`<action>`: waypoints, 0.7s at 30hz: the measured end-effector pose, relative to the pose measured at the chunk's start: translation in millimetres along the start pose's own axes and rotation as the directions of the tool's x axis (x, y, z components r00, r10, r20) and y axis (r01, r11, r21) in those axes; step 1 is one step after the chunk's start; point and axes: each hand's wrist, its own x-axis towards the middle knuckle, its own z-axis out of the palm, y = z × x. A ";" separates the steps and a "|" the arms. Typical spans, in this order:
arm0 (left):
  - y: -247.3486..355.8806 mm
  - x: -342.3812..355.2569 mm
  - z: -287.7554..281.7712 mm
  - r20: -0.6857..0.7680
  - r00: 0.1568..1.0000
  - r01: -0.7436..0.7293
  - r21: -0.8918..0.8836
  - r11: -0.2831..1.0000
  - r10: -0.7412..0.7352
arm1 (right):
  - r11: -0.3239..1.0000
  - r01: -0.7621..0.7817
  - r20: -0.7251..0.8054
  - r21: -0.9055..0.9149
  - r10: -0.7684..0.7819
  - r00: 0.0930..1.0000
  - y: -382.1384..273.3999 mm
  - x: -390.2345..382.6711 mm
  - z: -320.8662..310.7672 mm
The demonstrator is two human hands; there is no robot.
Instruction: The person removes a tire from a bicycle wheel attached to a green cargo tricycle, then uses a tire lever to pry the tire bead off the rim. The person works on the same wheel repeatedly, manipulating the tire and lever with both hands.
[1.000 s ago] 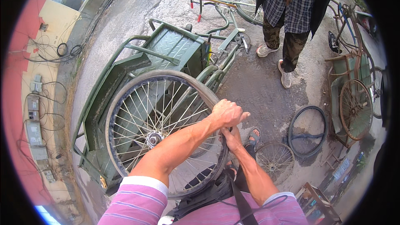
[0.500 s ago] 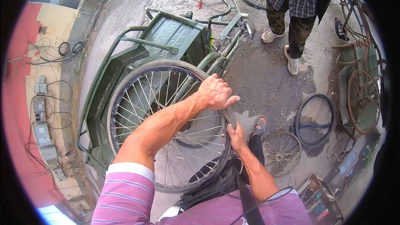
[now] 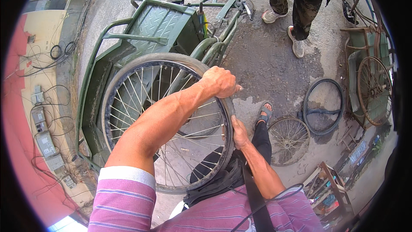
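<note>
Rough grey pavement is spreading out under me, with a pink wall carrying grey boxes and loose wires running along the left. I am standing over a green cargo tricycle tipped on its side, and its big spoked wheel is facing up at me, dark tyre around the rim.

My left hand is curling over the right side of the tyre, its grip closing on the rubber at the wheel's far right edge. My right hand is sitting lower on the same side, near me, fingers pressing flat against the tyre just below the left hand; its grip is resting on the rubber rather than wrapping it, and I cannot tell if the fingers are hooking behind.

A loose tyre is lying on the ground to the right, and a smaller bare spoked wheel is lying just beside it, nearer to me. Another person's legs are standing at the far right, beside a second rusty cart with its own wheel.
</note>
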 end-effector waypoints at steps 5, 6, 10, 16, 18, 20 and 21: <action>-6.5 10.0 6.1 -0.016 0.999 -0.040 0.015 0.999 0.040 | 0.990 -0.083 -0.074 -0.111 0.075 0.994 -47.0 14.8 13.2; -7.2 13.5 10.7 0.002 0.999 -0.051 0.018 0.999 0.051 | 0.987 -0.090 -0.088 -0.136 0.078 0.993 -46.1 13.5 14.5; -10.7 24.1 14.4 0.034 0.997 -0.067 0.025 0.997 0.067 | 0.978 -0.068 -0.129 -0.198 0.043 0.991 -40.3 10.2 19.3; -16.3 29.8 7.5 -0.032 0.999 -0.032 -0.041 0.999 0.031 | 1.000 -0.021 -0.028 0.015 0.021 0.999 -26.5 10.0 5.6; -27.0 28.6 4.6 -0.113 0.993 0.012 -0.075 0.997 -0.021 | 0.999 0.030 -0.001 -0.022 -0.030 1.000 -28.4 5.0 8.3; -32.5 26.6 5.0 -0.329 0.932 0.054 -0.285 0.957 -0.151 | 0.997 0.036 0.020 -0.073 -0.034 0.999 -35.6 -5.3 15.5; -36.7 23.3 6.5 -0.419 0.878 0.058 -0.389 0.919 -0.233 | 0.994 0.036 0.034 -0.099 -0.033 0.999 -39.5 -9.8 19.6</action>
